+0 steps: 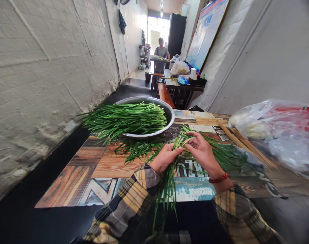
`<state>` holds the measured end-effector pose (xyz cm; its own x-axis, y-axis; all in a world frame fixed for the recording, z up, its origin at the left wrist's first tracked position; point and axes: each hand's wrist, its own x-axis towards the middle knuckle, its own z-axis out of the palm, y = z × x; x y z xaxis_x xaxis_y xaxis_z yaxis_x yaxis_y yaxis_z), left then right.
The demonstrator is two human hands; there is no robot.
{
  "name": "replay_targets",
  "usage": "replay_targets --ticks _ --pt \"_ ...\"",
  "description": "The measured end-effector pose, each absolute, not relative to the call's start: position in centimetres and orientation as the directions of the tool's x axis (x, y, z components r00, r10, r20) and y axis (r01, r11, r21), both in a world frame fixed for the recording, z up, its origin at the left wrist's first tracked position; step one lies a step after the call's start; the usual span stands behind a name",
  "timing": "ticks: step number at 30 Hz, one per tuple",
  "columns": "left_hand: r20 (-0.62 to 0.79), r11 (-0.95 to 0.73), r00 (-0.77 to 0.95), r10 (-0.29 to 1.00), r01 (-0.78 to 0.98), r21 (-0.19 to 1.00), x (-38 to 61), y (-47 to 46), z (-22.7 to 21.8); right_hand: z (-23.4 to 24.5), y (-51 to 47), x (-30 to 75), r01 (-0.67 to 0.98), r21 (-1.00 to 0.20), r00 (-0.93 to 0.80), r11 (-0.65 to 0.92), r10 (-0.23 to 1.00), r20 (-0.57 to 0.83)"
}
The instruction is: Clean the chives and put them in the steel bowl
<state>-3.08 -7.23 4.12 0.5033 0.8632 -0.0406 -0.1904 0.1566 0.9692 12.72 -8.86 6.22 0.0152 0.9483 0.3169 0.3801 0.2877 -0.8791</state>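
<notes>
Greens [169, 181] are trailing below the table [113, 164] edge because my left hand [167, 156] is clasping them near their pale ends, apparently presenting those to my right hand [198, 146]; whether it is pinching any, I cannot tell. Beyond, a bowl [172, 118] is supporting more stalks [130, 118].

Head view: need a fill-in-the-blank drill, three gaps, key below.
1. The left hand holds a bunch coloured ____.
2. The right hand has a bracelet coloured ____ at its wrist.
3. In the picture, the bowl stands to the ____ of the plastic bag.

Missing words: green; red; left.
</notes>
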Motion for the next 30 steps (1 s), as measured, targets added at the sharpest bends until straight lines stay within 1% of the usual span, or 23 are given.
replay_targets --ticks 1,3,5,6,8,9,10,11,12,14,15,16,17,18,20,21,22,23,25,27,30 --pt "-0.033 0.148 0.506 0.862 -0.189 0.971 -3.1 -7.2 4.1 6.2 -8.8 12.7 0.445 -0.842 0.018 0.304 0.937 0.348" --pt "-0.011 0.127 0.511 0.86 -0.192 0.973 -3.1 -7.2 4.1 6.3 -8.7 12.9 0.611 -0.722 0.04 0.325 0.898 0.438" --pt "0.004 0.112 0.509 0.861 -0.197 0.974 -3.1 -7.1 4.1 6.4 -8.5 13.3 0.73 -0.609 0.086 0.308 0.844 0.53" --pt "0.004 0.11 0.508 0.862 -0.194 0.975 -3.1 -7.1 4.0 6.5 -8.4 13.6 0.751 -0.593 0.131 0.289 0.816 0.563" --pt "0.0 0.106 0.505 0.863 -0.181 0.978 -3.1 -7.0 3.9 7.1 -8.2 14.4 0.748 -0.612 0.227 0.256 0.768 0.598" --pt "0.001 0.102 0.506 0.863 -0.177 0.979 -3.1 -7.0 3.8 7.5 -8.2 14.7 0.746 -0.612 0.237 0.262 0.755 0.612" --pt "0.002 0.101 0.507 0.862 -0.175 0.979 -3.1 -7.0 3.7 7.9 -8.3 15.0 0.751 -0.593 0.203 0.29 0.754 0.625" --pt "0.001 0.103 0.507 0.862 -0.177 0.979 -3.0 -7.0 3.7 8.3 -8.4 15.1 0.757 -0.559 0.125 0.338 0.765 0.632" --pt "-0.003 0.109 0.507 0.862 -0.18 0.978 -3.0 -7.0 3.7 8.6 -8.6 15.1 0.758 -0.519 0.017 0.396 0.783 0.622" --pt "0.001 0.114 0.498 0.867 -0.201 0.973 -3.1 -7.0 3.8 9.0 -8.8 14.7 0.739 -0.467 -0.18 0.485 0.811 0.557" --pt "0.008 0.111 0.489 0.872 -0.215 0.97 -3.1 -7.0 4.0 9.0 -8.8 14.5 0.733 -0.467 -0.229 0.495 0.825 0.517" --pt "0.017 0.105 0.481 0.876 -0.226 0.968 -3.2 -7.0 4.2 8.8 -8.7 14.2 0.732 -0.484 -0.234 0.479 0.844 0.482" --pt "0.027 0.097 0.474 0.88 -0.235 0.967 -3.3 -7.0 4.3 8.6 -8.5 14.1 0.728 -0.526 -0.193 0.44 0.867 0.459" --pt "0.031 0.092 0.468 0.883 -0.237 0.967 -3.5 -7.0 4.5 8.3 -8.3 14.0 0.71 -0.591 -0.105 0.383 0.887 0.449" --pt "0.024 0.093 0.448 0.894 -0.237 0.967 -3.8 -6.8 4.8 7.6 -7.8 14.3 0.617 -0.742 0.128 0.261 0.897 0.422" --pt "0.022 0.09 0.419 0.908 -0.244 0.966 -4.0 -6.7 4.9 7.4 -7.6 14.5 0.563 -0.796 0.214 0.22 0.892 0.398" --pt "0.028 0.078 0.38 0.925 -0.263 0.962 -4.1 -6.5 4.9 7.1 -7.5 14.8 0.532 -0.824 0.242 0.194 0.898 0.368" --pt "0.044 0.06 0.336 0.941 -0.293 0.954 -4.3 -6.4 5.0 6.9 -7.5 15.1 0.534 -0.825 0.207 0.183 0.918 0.338" --pt "0.09 0.025 0.284 0.954 -0.379 0.925 -4.4 -6.2 5.1 6.5 -7.6 15.5 0.615 -0.758 0.02 0.217 0.957 0.29" --pt "0.118 0.047 0.316 0.942 -0.47 0.881 -4.5 -6.1 5.2 5.7 -7.8 15.5 0.704 -0.651 -0.132 0.285 0.953 0.274" --pt "0.099 0.144 0.402 0.91 -0.531 0.835 -4.5 -6.0 5.4 4.1 -7.8 15.0 0.811 -0.496 -0.195 0.31 0.943 0.27"
